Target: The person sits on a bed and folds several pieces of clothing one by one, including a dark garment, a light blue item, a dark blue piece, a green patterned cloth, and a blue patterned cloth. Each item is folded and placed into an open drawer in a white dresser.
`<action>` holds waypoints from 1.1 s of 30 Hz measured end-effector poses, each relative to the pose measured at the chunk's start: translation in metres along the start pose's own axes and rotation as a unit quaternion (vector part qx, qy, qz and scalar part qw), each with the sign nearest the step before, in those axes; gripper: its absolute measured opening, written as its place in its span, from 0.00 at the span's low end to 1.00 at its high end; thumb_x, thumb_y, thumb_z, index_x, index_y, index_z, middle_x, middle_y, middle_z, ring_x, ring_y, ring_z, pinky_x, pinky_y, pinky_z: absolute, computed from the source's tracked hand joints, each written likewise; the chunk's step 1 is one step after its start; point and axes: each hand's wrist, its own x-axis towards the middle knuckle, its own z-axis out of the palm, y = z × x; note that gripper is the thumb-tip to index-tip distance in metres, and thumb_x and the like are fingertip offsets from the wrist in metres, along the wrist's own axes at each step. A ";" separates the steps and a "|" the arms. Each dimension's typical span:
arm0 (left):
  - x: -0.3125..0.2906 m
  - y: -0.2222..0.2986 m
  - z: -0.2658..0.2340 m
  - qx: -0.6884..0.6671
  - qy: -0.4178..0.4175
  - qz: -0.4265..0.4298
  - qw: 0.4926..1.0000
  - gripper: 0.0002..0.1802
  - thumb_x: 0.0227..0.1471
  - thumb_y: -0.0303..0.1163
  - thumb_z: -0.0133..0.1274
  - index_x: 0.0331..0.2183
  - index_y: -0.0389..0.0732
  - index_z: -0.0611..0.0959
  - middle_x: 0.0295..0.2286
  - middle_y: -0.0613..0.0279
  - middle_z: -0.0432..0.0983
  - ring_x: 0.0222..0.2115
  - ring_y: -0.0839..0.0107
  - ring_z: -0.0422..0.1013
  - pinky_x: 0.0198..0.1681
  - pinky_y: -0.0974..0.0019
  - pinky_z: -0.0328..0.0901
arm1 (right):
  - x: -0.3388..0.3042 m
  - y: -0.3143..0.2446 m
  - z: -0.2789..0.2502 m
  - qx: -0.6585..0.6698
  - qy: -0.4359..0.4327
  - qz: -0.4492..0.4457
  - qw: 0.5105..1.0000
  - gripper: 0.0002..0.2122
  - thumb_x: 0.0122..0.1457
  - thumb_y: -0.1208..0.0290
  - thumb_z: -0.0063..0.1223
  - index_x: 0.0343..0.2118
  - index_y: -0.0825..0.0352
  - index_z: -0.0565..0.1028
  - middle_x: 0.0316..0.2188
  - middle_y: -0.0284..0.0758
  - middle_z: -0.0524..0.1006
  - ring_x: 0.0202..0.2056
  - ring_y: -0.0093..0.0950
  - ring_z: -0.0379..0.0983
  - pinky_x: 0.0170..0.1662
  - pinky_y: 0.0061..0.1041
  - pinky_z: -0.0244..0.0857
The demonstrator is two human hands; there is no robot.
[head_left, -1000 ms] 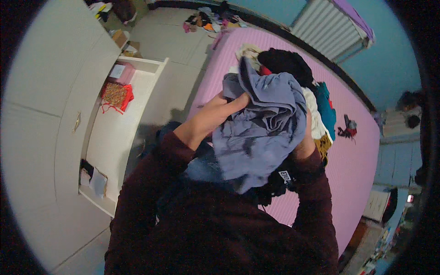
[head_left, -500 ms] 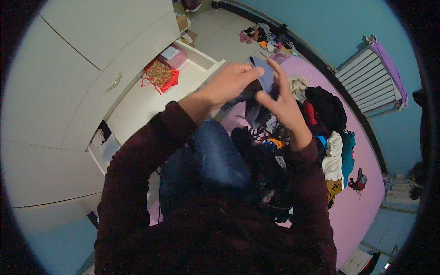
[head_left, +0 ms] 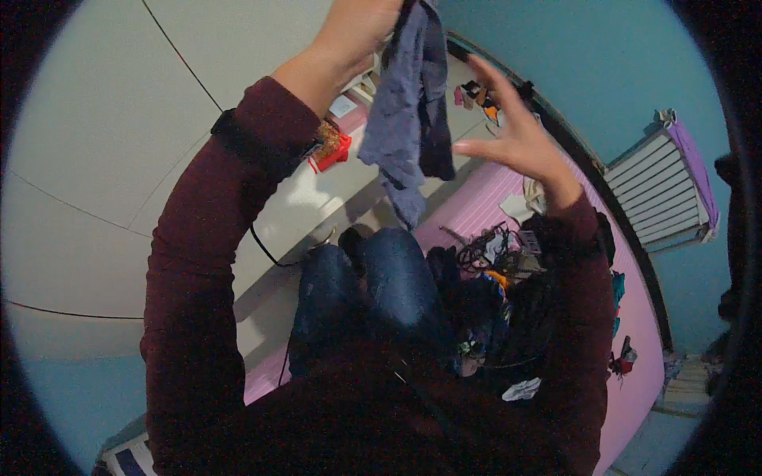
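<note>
Evidently, the grey-blue soft cloth garment [head_left: 401,119] is neither folded nor laid down: it hangs loose in the air above the gap between the open white drawer [head_left: 305,194] and the pink striped bed [head_left: 456,202]. The left hand [head_left: 361,36] appears closed on its top end, though the upper picture edge cuts off the fingertips. The right hand [head_left: 520,139] holds nothing, thumb and fingers spread wide; its thumb tip is just beside the cloth, and whether they touch is unclear. A tangled heap of mostly dark clothes [head_left: 516,309] lies unfolded on the bed. In the drawer are a shiny red pouch [head_left: 337,155] and a pink box [head_left: 349,117].
</note>
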 end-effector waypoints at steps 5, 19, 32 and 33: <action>0.006 0.034 -0.007 0.077 -0.012 0.041 0.996 0.15 0.55 0.36 0.43 0.24 0.35 0.75 0.22 0.62 0.68 0.23 0.75 0.63 0.27 0.70 0.58 | 0.035 0.003 0.053 0.166 -0.043 0.187 0.967 0.28 0.47 0.59 0.62 0.48 0.69 0.68 0.41 0.37 0.73 0.41 0.23 0.68 0.47 0.25 0.61; 0.000 0.028 -0.175 0.048 0.131 -0.069 0.988 0.11 0.52 0.38 0.49 0.22 0.44 0.73 0.19 0.72 0.65 0.21 0.80 0.62 0.29 0.76 0.58 | 0.047 0.004 -0.076 0.140 -0.041 0.220 0.964 0.15 0.54 0.64 0.54 0.42 0.66 0.70 0.32 0.28 0.72 0.35 0.17 0.66 0.37 0.18 0.62; 0.007 0.040 -0.170 -0.039 0.141 -0.056 0.988 0.10 0.52 0.36 0.49 0.23 0.42 0.74 0.20 0.72 0.68 0.20 0.82 0.63 0.24 0.79 0.58 | 0.058 -0.025 -0.154 0.053 -0.014 0.195 0.979 0.20 0.47 0.68 0.60 0.44 0.67 0.70 0.36 0.27 0.74 0.36 0.18 0.69 0.42 0.17 0.62; 0.010 0.038 -0.171 -0.052 0.150 -0.045 0.986 0.10 0.53 0.35 0.49 0.23 0.42 0.74 0.20 0.72 0.69 0.21 0.81 0.64 0.24 0.79 0.58 | 0.058 -0.024 -0.156 0.067 -0.017 0.191 0.979 0.20 0.48 0.68 0.60 0.44 0.67 0.70 0.35 0.27 0.74 0.36 0.18 0.69 0.42 0.17 0.62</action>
